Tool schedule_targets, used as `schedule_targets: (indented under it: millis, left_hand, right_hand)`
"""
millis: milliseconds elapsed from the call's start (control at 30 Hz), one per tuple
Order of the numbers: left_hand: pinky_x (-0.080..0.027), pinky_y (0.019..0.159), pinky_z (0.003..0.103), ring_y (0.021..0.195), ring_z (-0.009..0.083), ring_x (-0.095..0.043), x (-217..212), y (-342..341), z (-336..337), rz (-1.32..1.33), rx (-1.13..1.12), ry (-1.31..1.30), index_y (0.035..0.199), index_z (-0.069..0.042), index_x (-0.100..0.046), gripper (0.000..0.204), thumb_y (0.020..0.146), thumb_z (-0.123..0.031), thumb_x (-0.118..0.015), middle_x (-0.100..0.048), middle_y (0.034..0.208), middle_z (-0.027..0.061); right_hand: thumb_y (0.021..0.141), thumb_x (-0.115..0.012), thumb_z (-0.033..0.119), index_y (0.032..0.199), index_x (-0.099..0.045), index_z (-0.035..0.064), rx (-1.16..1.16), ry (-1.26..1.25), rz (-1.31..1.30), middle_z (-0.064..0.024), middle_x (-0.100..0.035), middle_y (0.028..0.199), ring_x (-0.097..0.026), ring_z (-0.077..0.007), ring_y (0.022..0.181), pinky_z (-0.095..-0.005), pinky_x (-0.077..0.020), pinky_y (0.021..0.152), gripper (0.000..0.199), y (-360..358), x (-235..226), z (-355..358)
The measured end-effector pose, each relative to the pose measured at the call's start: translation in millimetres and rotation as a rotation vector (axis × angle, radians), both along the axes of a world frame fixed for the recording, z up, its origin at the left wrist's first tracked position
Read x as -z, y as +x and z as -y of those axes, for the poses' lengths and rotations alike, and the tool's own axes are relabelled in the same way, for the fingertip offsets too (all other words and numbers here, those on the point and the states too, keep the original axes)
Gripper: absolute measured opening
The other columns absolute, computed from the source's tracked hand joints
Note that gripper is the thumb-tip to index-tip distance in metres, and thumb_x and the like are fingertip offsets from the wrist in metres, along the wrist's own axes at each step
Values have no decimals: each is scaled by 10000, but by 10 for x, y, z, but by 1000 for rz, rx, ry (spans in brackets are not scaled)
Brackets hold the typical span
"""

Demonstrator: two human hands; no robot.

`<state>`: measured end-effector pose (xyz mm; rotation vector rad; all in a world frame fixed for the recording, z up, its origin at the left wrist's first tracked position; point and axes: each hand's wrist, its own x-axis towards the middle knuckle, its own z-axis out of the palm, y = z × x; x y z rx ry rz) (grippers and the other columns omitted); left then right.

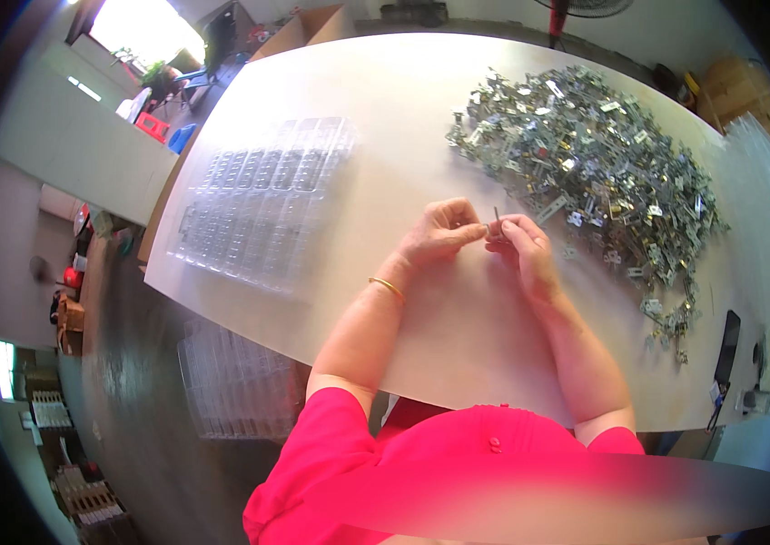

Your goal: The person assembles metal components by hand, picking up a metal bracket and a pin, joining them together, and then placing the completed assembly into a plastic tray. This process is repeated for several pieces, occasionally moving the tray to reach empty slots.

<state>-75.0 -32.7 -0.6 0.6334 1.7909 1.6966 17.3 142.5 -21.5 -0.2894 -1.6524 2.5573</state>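
Observation:
My right hand (530, 252) pinches a small metal part (497, 218) whose thin end sticks up between the fingers. Close beside it, my left hand (444, 234) is closed with thumb and forefinger together, their tips at the same part. Whatever the left fingers grip is too small to make out. Both hands are just above the table (458, 318), near its middle. To their right a large heap of small metal parts (585, 154) spreads over the tabletop. On the left lies a clear plastic tray (262, 204) with rows of compartments.
More clear trays (235, 381) are stacked below the table's left edge. A black phone-like object (727, 348) lies at the right edge, near clear plastic sheeting (757, 191). Cardboard boxes (312, 27) stand behind the table, and a fan (585, 7) is at the far side.

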Motion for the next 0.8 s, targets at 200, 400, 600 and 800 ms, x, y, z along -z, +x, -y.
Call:
schedule_targets:
  millis: [200, 400, 600, 800]
  left_hand:
    - [-370, 416, 220, 461, 59, -492, -19, 16, 6, 184, 185, 53, 875, -55, -595, 234, 888, -230, -750, -555, 650, -16]
    - [-508, 458, 258, 456, 71, -521, -87, -2, 45, 272, -13, 129, 886, -56, -597, 239, 894, -246, -742, -553, 640, -14]
    - [-553, 481, 292, 439, 90, -549, -57, 5, -3, 399, 59, 185, 895, -46, -598, 267, 968, -298, -644, -575, 641, 3]
    - [-580, 626, 390, 646, 236, -642, 54, -70, 5, 487, 97, 416, 1124, 20, -578, 427, 1016, -387, -509, -644, 895, 138]
  right_hand:
    - [1017, -567, 165, 1032, -630, 40, 42, -61, -63, -56, -659, 1045, -621, -118, 946, -286, -512, 864, 141, 17, -17, 18]
    - [988, -587, 63, 1016, -603, 38, 93, 340, -404, -60, -609, 1136, -571, -143, 995, -285, -452, 939, 40, 101, -188, 71]
    - [943, -628, -2, 969, -618, 12, 142, 843, -525, -74, -593, 1112, -583, -128, 979, -261, -471, 867, 31, 114, -132, 58]
    - [1013, -557, 76, 1051, -626, 11, 207, 139, -295, -56, -629, 1091, -617, -137, 989, -296, -501, 928, 102, 40, -114, 116]
